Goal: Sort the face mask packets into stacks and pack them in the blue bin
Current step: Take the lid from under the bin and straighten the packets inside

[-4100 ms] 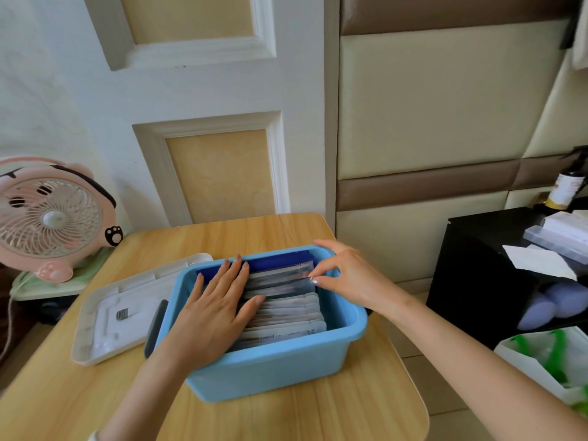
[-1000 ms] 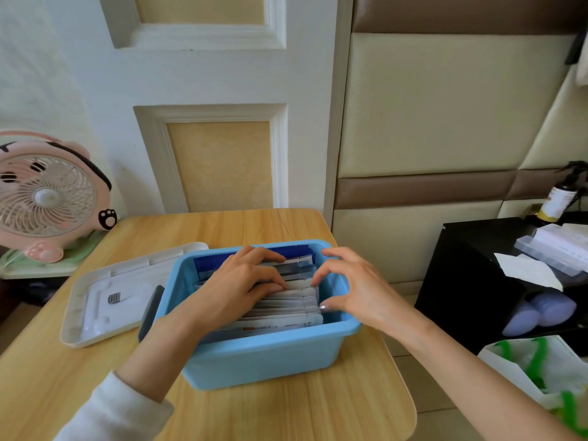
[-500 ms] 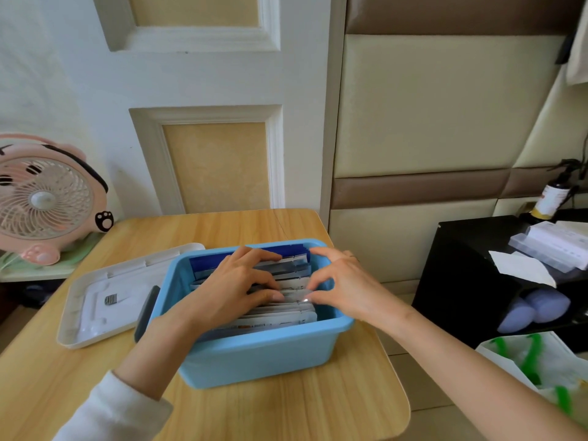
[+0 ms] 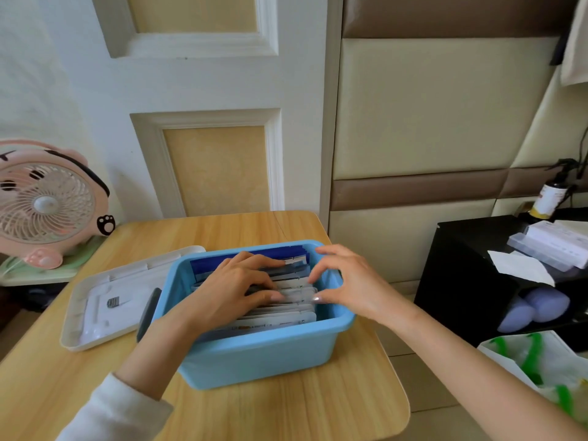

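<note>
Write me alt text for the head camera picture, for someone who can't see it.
Both hands reach into a blue bin on a wooden table: the left hand rests on the upright face mask packets, and the right hand touches their right ends. A white lid lies left of the bin, with a pink fan beyond.

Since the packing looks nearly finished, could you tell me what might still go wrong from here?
The blue bin sits near the table's right edge; a sideways push from the right hand might slide it off. The face mask packets stand packed on edge, so the left hand pressing between them could crease one. The white lid might not close if any stand too high.
</note>
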Motion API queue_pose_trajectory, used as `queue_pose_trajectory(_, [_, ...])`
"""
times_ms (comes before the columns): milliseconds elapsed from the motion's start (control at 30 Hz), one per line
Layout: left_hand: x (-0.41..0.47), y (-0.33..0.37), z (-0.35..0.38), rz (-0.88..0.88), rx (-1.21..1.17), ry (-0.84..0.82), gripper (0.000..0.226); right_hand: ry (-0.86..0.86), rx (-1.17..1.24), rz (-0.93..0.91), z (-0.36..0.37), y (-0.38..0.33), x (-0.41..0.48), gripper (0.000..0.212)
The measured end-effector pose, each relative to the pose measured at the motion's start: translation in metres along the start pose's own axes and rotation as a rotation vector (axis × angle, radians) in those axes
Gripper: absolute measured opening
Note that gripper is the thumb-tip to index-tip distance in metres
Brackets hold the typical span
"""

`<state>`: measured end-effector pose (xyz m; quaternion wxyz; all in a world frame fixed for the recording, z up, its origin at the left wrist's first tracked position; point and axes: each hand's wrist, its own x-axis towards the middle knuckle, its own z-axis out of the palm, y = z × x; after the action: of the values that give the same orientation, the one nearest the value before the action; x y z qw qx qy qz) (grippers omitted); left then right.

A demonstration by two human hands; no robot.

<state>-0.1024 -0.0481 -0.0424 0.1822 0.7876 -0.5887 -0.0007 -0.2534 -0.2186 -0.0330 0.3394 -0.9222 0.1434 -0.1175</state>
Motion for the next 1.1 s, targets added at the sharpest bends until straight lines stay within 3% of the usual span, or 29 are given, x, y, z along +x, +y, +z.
queue_pose_trajectory(167, [-0.002,0.004,-0.002,-0.021,-0.112,0.055,0.010,0.008,0.097,0.004,-0.005,0.000,-0.012,0.020])
queue_pose_trajectory(267, [-0.002,0.005,-0.002,-0.006,-0.154,0.097,0.024,-0.023,0.033,-0.011,-0.003,-0.001,-0.015,0.020])
queue_pose_trajectory(467, [-0.003,0.002,-0.001,0.041,-0.114,0.058,0.014,-0.093,-0.062,-0.053,0.002,-0.006,-0.013,0.013])
queue_pose_trajectory(600, [-0.004,0.002,0.001,0.054,-0.115,0.018,0.039,-0.119,-0.135,-0.076,0.003,-0.006,-0.010,0.018])
queue_pose_trajectory(700, [-0.004,0.004,0.000,0.053,-0.120,-0.026,0.057,-0.109,-0.156,-0.096,0.007,-0.008,-0.009,0.009])
queue_pose_trajectory(867, [-0.004,0.007,-0.003,0.038,-0.087,-0.063,0.073,-0.065,-0.152,-0.107,0.006,-0.002,-0.010,0.006])
queue_pose_trajectory(1100, [-0.005,0.009,-0.007,0.027,-0.107,-0.110,0.071,-0.071,-0.182,-0.093,0.004,-0.003,-0.009,0.005])
